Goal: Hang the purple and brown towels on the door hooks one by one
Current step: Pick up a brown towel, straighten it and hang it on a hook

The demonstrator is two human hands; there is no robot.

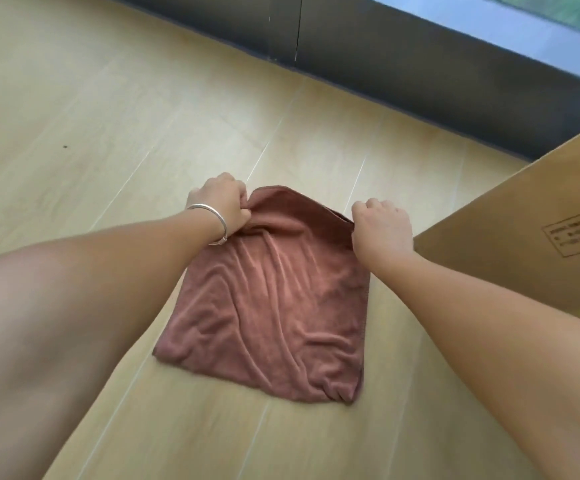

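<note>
— Pale wooden plank floor [115,109] fills most of the view, with thin light seams running between the boards. What lies past it?

— Along the far edge runs a dark grey baseboard or low wall [385,53], split by a thin vertical joint, and above that a pale sill with a strip of green at the top right corner.

— And on the floor itself?

— One rust-brown, soft, wrinkled square towel [274,306] hangs from both hands over the planks; whether its lower edge touches the floor, I cannot tell. The purple one is nowhere in view, nor any door hook.

— How do the hands sit on it?

— The left hand [221,202], with a thin silver bangle [217,223] at the wrist, has its fingers curled tight around the towel's upper left corner, bunching the cloth. The right hand [380,225] is likewise clenched on the upper right corner. The top hem sags a little between them.

— Anything crowding them?

— A large tan cardboard box [530,237] stands just beside the right forearm, a printed label outline on its face, the text too blurred to read. Something yellow shows at the right edge, near the box's lower part; unclear what. A small dark speck marks the floor far left.
</note>
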